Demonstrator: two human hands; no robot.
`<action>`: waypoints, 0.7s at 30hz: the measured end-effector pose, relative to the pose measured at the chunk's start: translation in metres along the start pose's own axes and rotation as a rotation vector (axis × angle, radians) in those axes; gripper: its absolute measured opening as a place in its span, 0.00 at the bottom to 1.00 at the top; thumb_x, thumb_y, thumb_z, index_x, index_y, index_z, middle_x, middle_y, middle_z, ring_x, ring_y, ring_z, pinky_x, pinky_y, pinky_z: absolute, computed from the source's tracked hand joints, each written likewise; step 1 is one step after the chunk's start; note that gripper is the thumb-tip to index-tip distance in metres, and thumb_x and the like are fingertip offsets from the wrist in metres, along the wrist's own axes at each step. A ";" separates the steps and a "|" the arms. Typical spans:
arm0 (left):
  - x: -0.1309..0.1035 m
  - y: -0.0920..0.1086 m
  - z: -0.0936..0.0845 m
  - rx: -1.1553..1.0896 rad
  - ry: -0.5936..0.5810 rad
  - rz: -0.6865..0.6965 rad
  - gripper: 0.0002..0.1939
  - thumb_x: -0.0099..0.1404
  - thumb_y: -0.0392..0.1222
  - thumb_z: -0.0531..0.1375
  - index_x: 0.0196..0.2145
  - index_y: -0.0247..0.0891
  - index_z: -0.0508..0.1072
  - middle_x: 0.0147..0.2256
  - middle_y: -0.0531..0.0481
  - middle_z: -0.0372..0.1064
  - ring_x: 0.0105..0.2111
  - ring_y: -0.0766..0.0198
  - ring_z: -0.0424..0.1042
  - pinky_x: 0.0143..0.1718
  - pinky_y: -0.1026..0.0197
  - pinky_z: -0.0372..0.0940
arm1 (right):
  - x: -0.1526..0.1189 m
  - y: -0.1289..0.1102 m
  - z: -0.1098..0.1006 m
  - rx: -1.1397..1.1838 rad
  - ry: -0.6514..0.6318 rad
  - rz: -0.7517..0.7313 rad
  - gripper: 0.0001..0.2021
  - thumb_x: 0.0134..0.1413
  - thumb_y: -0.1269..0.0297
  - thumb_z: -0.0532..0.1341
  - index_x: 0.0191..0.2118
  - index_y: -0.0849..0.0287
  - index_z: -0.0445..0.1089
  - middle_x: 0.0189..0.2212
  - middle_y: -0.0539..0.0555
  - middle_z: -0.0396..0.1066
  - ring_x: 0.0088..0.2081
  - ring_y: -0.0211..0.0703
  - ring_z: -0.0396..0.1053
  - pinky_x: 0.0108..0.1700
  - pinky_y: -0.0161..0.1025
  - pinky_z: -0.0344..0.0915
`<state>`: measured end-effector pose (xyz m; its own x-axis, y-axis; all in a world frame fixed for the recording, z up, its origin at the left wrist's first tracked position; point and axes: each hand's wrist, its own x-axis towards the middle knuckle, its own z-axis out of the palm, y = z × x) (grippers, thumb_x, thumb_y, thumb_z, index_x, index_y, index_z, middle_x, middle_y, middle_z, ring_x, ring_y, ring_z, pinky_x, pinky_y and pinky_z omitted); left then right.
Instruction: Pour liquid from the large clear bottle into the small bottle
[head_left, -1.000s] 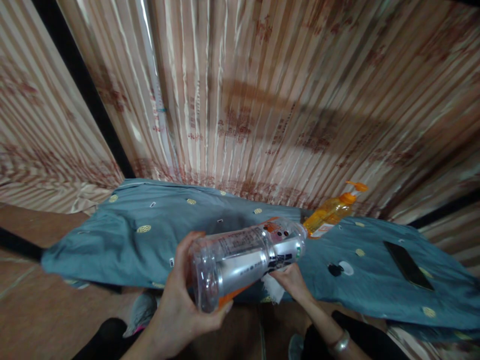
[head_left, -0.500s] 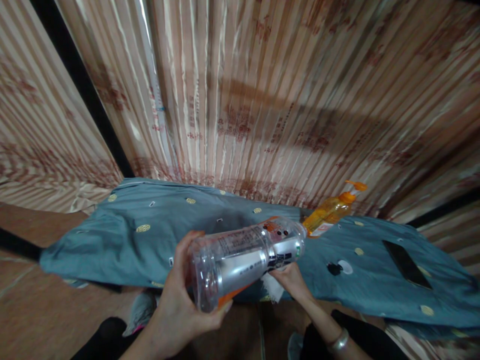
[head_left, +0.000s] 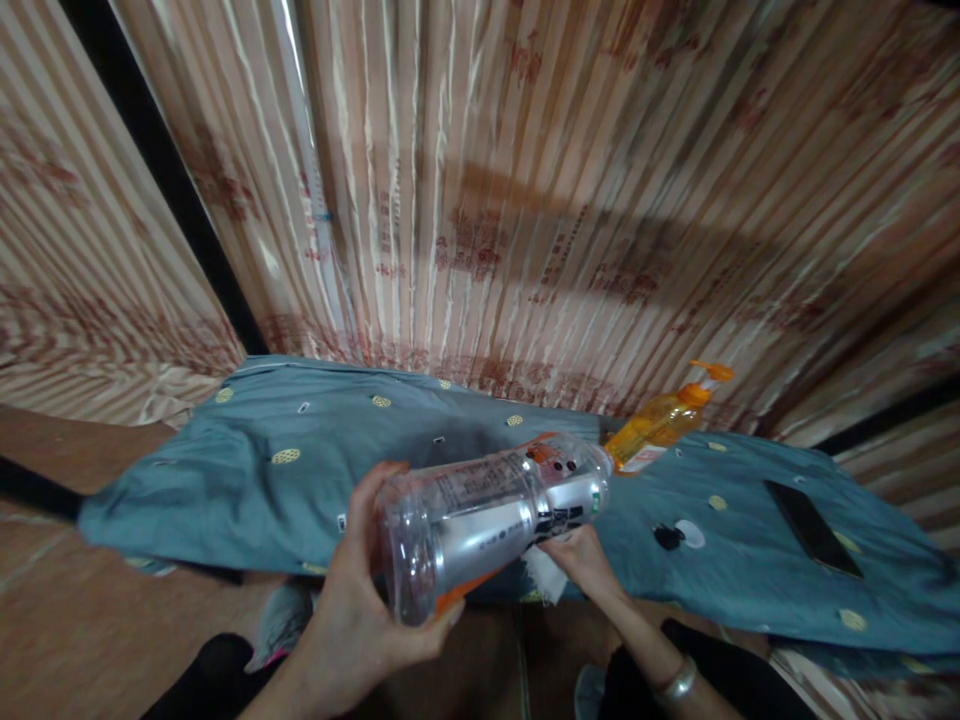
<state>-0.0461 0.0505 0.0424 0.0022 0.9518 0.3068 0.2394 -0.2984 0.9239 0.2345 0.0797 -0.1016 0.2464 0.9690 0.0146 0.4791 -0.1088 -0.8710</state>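
Observation:
A clear plastic bottle (head_left: 487, 520) with a silver and orange label lies tilted in the air, its base toward me at the left. My left hand (head_left: 375, 600) is wrapped round that base end. Beneath the bottle's far end is my right hand (head_left: 574, 555), its fingers partly hidden by the bottle. White tissue (head_left: 546, 575) hangs out from this hand. Behind the bottle's far end stands a pump bottle (head_left: 656, 430) of yellow-orange liquid with an orange pump top.
A blue-grey patterned cloth (head_left: 300, 500) covers the low surface before me. To the right lie a dark phone-like slab (head_left: 814, 530) and a small black and white item (head_left: 679, 535). Pleated curtains (head_left: 450, 200) hang behind, with a black pole (head_left: 165, 170) at the left.

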 end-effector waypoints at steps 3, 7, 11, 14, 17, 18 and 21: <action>0.000 -0.001 -0.001 0.006 -0.004 -0.004 0.41 0.49 0.41 0.69 0.59 0.44 0.59 0.50 0.43 0.70 0.48 0.49 0.76 0.49 0.48 0.73 | 0.001 0.004 0.001 -0.011 0.006 -0.013 0.15 0.39 0.49 0.68 0.23 0.56 0.75 0.25 0.56 0.80 0.35 0.58 0.79 0.37 0.46 0.75; 0.000 0.000 0.000 0.001 0.001 0.009 0.41 0.50 0.42 0.67 0.60 0.43 0.57 0.49 0.44 0.70 0.48 0.51 0.76 0.51 0.48 0.73 | 0.001 0.004 0.000 -0.028 -0.002 -0.039 0.15 0.40 0.48 0.68 0.24 0.56 0.76 0.24 0.55 0.79 0.34 0.56 0.78 0.33 0.42 0.74; -0.001 0.003 0.002 -0.014 0.008 0.005 0.39 0.51 0.43 0.65 0.60 0.44 0.58 0.49 0.46 0.70 0.46 0.53 0.77 0.49 0.51 0.73 | 0.001 0.004 0.000 -0.029 -0.026 -0.035 0.14 0.41 0.49 0.67 0.23 0.56 0.76 0.24 0.55 0.79 0.32 0.54 0.78 0.31 0.41 0.73; -0.001 0.005 0.004 -0.027 0.015 0.008 0.39 0.51 0.43 0.65 0.60 0.45 0.57 0.48 0.46 0.70 0.45 0.53 0.77 0.49 0.50 0.73 | 0.001 0.004 0.000 -0.025 -0.028 -0.028 0.14 0.41 0.50 0.67 0.24 0.57 0.76 0.24 0.55 0.79 0.32 0.54 0.78 0.30 0.42 0.73; 0.000 0.006 0.004 -0.028 0.012 0.015 0.38 0.52 0.43 0.65 0.59 0.44 0.56 0.48 0.46 0.71 0.45 0.53 0.78 0.49 0.50 0.73 | 0.000 0.003 -0.001 -0.027 -0.016 -0.026 0.14 0.40 0.50 0.68 0.24 0.57 0.76 0.24 0.55 0.79 0.32 0.55 0.78 0.31 0.42 0.73; 0.000 0.006 0.003 -0.026 0.009 0.013 0.38 0.52 0.43 0.65 0.59 0.43 0.56 0.48 0.46 0.71 0.45 0.53 0.78 0.49 0.51 0.73 | 0.000 0.002 -0.001 -0.030 -0.017 -0.024 0.14 0.40 0.50 0.68 0.24 0.57 0.76 0.24 0.55 0.79 0.32 0.55 0.78 0.31 0.42 0.73; 0.000 0.005 0.002 -0.017 0.002 0.003 0.39 0.52 0.43 0.65 0.59 0.43 0.57 0.48 0.45 0.70 0.46 0.53 0.77 0.49 0.51 0.73 | 0.000 0.001 -0.001 -0.040 -0.015 -0.020 0.14 0.40 0.50 0.68 0.23 0.57 0.76 0.24 0.55 0.79 0.33 0.55 0.78 0.33 0.43 0.73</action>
<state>-0.0428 0.0487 0.0462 0.0011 0.9506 0.3104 0.2233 -0.3028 0.9265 0.2360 0.0790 -0.1019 0.2234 0.9744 0.0244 0.5177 -0.0974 -0.8500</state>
